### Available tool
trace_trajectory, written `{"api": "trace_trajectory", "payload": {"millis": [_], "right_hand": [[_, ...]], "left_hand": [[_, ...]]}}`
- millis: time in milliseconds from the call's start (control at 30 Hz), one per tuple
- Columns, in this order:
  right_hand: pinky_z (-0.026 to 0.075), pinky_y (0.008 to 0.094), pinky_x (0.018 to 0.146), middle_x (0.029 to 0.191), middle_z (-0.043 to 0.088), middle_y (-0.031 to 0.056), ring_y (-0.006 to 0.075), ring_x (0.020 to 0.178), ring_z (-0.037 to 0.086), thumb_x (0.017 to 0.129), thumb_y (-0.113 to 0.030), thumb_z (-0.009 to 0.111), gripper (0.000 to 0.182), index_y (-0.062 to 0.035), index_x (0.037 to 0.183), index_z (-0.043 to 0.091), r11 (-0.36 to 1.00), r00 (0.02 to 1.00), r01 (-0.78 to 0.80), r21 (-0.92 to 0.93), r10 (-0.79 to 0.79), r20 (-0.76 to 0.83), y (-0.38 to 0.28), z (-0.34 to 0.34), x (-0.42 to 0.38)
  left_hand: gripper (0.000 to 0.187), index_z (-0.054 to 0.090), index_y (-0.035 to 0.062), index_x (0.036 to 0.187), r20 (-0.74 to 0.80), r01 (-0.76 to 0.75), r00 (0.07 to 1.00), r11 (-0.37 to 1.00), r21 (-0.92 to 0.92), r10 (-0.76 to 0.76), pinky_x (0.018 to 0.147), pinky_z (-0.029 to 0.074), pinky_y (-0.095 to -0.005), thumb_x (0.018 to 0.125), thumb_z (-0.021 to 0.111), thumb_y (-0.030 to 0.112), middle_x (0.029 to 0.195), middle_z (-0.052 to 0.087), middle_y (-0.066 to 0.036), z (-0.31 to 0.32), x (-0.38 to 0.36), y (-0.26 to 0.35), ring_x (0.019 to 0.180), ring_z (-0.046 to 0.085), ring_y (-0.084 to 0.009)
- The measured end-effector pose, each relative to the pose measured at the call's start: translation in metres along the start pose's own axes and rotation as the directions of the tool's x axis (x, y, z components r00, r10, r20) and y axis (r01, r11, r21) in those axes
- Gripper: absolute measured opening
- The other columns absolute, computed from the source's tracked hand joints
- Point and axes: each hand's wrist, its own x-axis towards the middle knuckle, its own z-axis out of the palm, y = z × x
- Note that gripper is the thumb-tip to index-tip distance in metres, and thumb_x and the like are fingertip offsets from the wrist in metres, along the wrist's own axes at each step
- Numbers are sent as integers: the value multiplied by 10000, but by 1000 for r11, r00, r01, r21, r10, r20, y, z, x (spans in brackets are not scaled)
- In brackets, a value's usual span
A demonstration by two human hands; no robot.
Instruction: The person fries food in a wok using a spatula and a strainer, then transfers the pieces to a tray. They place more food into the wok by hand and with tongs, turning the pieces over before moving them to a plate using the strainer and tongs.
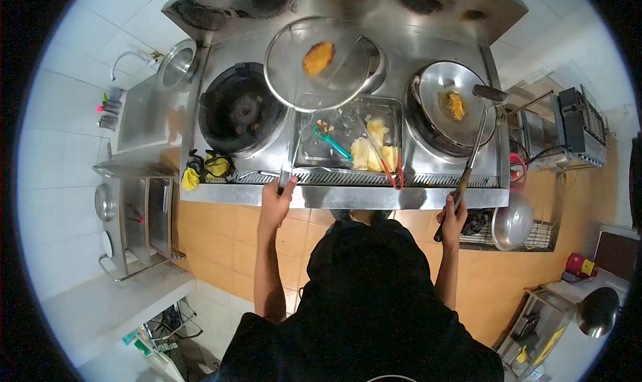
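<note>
My left hand (277, 198) is closed on the handle of a wide round mesh skimmer (341, 74), held above the back of the stove. One golden-brown fried piece (318, 58) lies on its mesh. In my right hand (453, 218) is the long handle of a wok spatula (490, 94), its dark head over the right rim of a wok (435, 118). Another golden piece (457, 106) sits in the oil at the wok's bottom. Between the burners stands a metal tray (304, 151) with pale yellow pieces (366, 153), a green-handled tool (333, 143) and red-tipped tongs (389, 171).
A bare black burner (244, 108) is on the left, with yellow-and-black gloves (207, 167) at its front. A metal pot (378, 64) stands partly behind the skimmer. A sink (144, 118) lies to the left; a metal lid (513, 221) rests low at the right.
</note>
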Motion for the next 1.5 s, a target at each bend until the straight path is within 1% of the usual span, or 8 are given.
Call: {"api": "trace_trajectory", "payload": {"millis": [200,400,500,567,633,700,1400,1500], "right_hand": [[312,237,418,579,377,-47,47,441,356,977,-190,554,171,-37,1052,530,998,998,5,55,-1,-67,-6,-9,-4],[310,223,387,594,411,-48,43,423,367,952,-185,589,192,-43,1067,534,995,992,54,79,-45,-115,-13,-36,-7],[312,219,391,602,416,-48,40,427,367,952,-188,590,191,-45,1068,537,994,989,69,89,-57,-134,-16,-50,-8],[313,217,393,606,419,-48,38,432,370,952,-188,591,191,-46,1068,539,992,986,77,98,-61,-156,-19,-56,-6],[318,214,401,618,430,-48,36,446,379,953,-188,590,195,-44,1075,541,995,986,67,71,-55,-161,-20,-60,-7],[292,221,410,588,374,-52,28,451,331,975,-169,549,174,-35,1085,529,996,982,43,82,-27,-187,-25,-57,-7],[306,226,422,599,431,-57,32,456,375,952,-186,575,216,-28,1099,565,1000,989,16,-16,-18,-144,-32,-65,8],[348,285,446,613,512,8,109,454,430,943,-199,592,254,0,1101,576,959,984,59,-279,-104,-146,-24,-79,12]], "left_hand": [[516,515,-10,594,160,-19,987,997,81,6,414,299,-317,919,642,371,468,433,-1,43,14,80,448,394,-81],[520,636,-63,806,363,-232,914,967,107,179,548,395,-451,894,624,449,601,560,-208,158,36,50,557,514,-288],[460,672,-35,886,467,-199,873,976,86,137,563,409,-437,910,606,419,641,595,-201,187,23,63,581,545,-286],[411,673,0,899,441,-277,862,961,-4,250,547,394,-352,935,589,402,592,537,-45,198,19,69,575,505,-165],[372,692,7,886,529,-122,849,978,167,15,631,452,-393,921,595,364,680,647,-165,203,18,77,619,609,-286],[367,689,9,849,506,-278,831,960,22,229,629,466,-381,917,600,358,670,660,-137,217,7,71,622,629,-274],[342,614,-25,836,481,-94,871,995,-37,100,518,471,-340,933,594,302,590,604,-89,238,23,81,515,612,-178],[334,615,-25,839,408,-112,904,992,-57,126,508,457,-339,928,604,297,617,592,-72,226,32,60,493,563,-150]]}}
